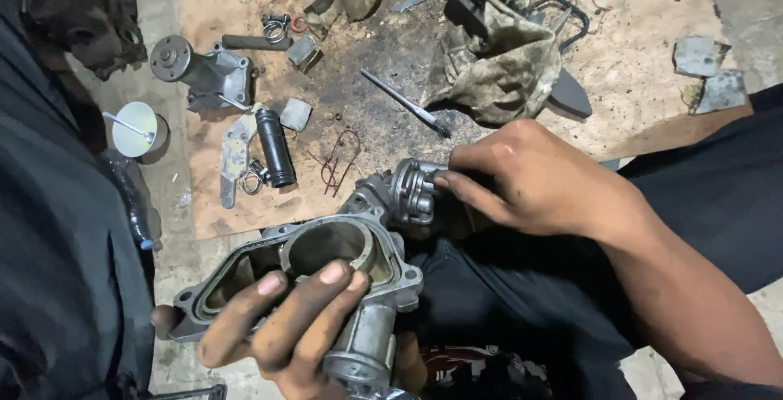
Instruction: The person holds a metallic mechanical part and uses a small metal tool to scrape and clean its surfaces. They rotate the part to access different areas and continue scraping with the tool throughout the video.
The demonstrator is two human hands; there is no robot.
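Head view shows a grey cast-metal housing with a round opening and a flanged rim, held over the lap of the person. Its round opening looks hollow, with nothing inside. The left hand grasps this housing from below, and three fingers lie across the rim, beside the round opening. The right hand is closed on the ribbed cylindrical end of the housing, fingertips pressing on its side. So the housing sits between both hands, touching each of them.

Further away, a brown stained cardboard sheet lies on the floor. On it rest a grey metal pump part with a round pulley flange, a short black rubber hose, a thin metal rod tool and a crumpled camouflage cloth. Beside the cardboard, at the left, stands a small white round cup with a thin stick in it.
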